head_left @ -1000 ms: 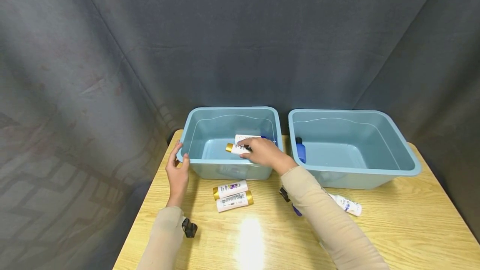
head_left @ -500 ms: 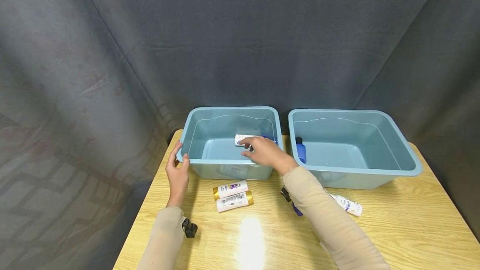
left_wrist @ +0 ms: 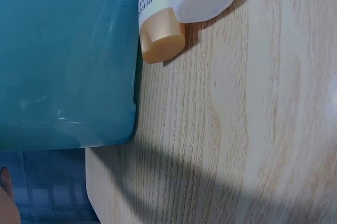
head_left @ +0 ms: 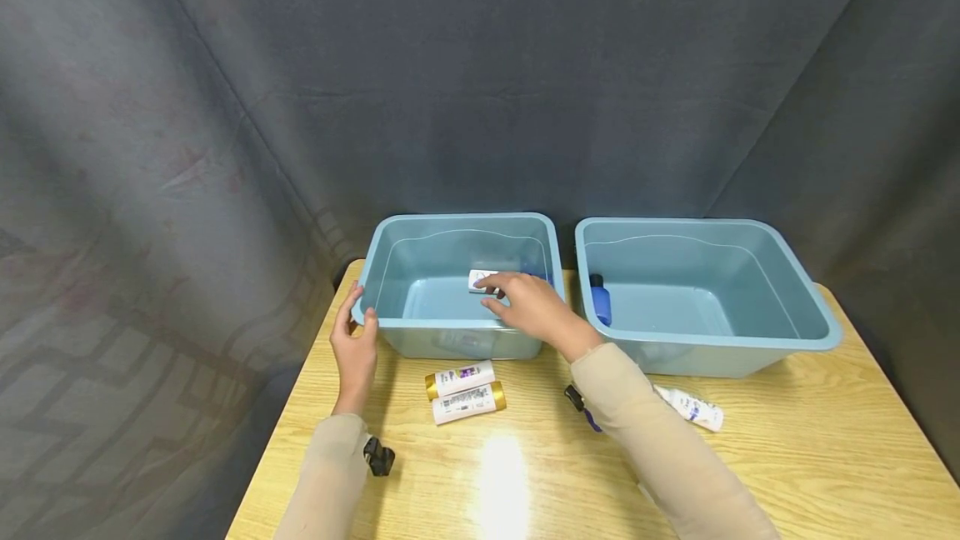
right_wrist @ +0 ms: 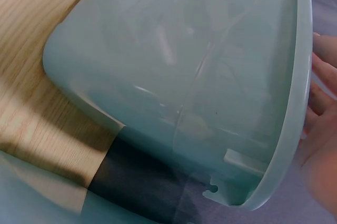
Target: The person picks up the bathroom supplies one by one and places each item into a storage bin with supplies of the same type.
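Note:
My right hand (head_left: 517, 300) hovers over the left teal bin (head_left: 420, 325) with relaxed fingers and holds nothing. A white bottle (head_left: 478, 279) lies in that bin just behind my fingertips. A pale shape shows faintly through the bin's front wall (head_left: 461, 343). My left hand (head_left: 355, 340) rests against the bin's near left corner, thumb on the front rim. Two gold-capped white bottles (head_left: 459, 378) (head_left: 469, 402) lie side by side on the table before the bin. The left wrist view shows the gold-capped bottle (left_wrist: 160, 37) beside the bin (left_wrist: 63, 61). In the right wrist view my fingers (right_wrist: 322, 108) reach past the bin's rim (right_wrist: 295, 92).
A second teal bin (head_left: 750, 342) stands to the right with a blue bottle (head_left: 601, 300) inside at its left wall. A white tube (head_left: 693, 407) lies in front of it. The wooden table (head_left: 825, 448) ends close on the left; a dark curtain hangs behind.
One second ago my right hand held a gold-capped white bottle over the left bin. It has let the bottle go into the bin and opened. My left hand has stayed put.

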{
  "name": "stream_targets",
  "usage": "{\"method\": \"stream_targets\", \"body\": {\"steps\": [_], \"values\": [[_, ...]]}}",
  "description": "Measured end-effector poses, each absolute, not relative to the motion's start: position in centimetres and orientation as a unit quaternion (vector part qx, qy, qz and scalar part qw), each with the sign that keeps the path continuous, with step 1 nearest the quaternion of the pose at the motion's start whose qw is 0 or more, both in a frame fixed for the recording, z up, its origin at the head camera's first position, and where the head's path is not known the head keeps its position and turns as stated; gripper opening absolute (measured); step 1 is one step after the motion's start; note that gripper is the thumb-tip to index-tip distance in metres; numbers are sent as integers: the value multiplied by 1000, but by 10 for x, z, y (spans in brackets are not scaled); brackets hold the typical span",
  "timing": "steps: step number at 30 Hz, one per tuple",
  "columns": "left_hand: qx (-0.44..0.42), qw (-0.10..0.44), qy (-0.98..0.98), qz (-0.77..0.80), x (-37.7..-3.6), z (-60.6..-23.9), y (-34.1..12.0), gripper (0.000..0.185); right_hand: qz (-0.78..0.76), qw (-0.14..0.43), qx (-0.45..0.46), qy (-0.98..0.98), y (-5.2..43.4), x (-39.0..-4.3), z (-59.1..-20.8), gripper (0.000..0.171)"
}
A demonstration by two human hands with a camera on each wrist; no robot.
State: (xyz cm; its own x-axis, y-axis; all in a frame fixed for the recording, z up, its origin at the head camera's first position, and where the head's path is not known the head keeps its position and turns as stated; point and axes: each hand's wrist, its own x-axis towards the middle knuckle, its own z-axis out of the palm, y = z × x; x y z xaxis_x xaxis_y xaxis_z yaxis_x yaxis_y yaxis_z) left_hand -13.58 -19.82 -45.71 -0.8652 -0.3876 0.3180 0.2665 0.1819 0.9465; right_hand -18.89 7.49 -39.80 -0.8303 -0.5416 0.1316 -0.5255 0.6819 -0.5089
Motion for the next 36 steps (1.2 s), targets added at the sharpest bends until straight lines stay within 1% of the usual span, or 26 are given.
{"method": "stream_targets", "body": {"steps": [4, 9, 13, 20, 24, 32, 36], "values": [[41, 265, -727, -632, -136, -457, -198, 41, -277, -26, -299, 913, 74, -183, -398, 29], [44, 277, -722, -633, -145, -474, -205, 41, -286, -73, -310, 904, 73, -175, -397, 27], [49, 281, -717, -636, -151, -486, -209, 41, -298, -99, -322, 893, 73, -170, -395, 27], [47, 284, -718, -633, -152, -488, -210, 40, -309, -145, -343, 875, 75, -161, -393, 26], [50, 280, -718, -635, -149, -484, -209, 41, -312, -160, -359, 865, 76, -154, -392, 26], [48, 278, -727, -627, -133, -456, -198, 40, -322, -187, -395, 840, 75, -142, -394, 26], [50, 278, -724, -629, -132, -454, -197, 40, -344, -181, -406, 827, 74, -135, -398, 25]]}}
